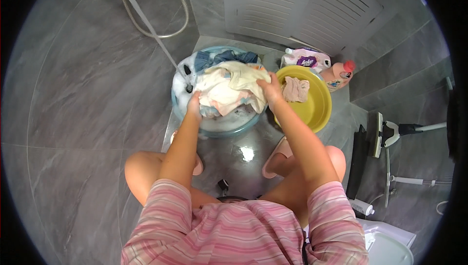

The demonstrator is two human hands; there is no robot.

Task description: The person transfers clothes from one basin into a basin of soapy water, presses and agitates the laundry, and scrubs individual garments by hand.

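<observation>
Both my hands hold a bunched cream garment (235,80) with pinkish and blue patches over a light-blue basin (222,133). At its left edge my left hand (194,105) is closed on the cloth, its fingers partly hidden. My right hand (270,91) grips the right side, beside the yellow basin. White suds (182,98) fill the blue basin around the cloth. Blue denim (219,59) lies at its far side, and small black pieces (188,79) show among the suds on the left.
A yellow basin (319,104) with a light pink cloth (296,89) stands to the right. Behind it are a pink bottle with a red cap (338,76) and a white-and-purple package (306,59). A pale straight streak (146,21), apparently water, reaches the blue basin. A metal hose (184,11) hangs nearby.
</observation>
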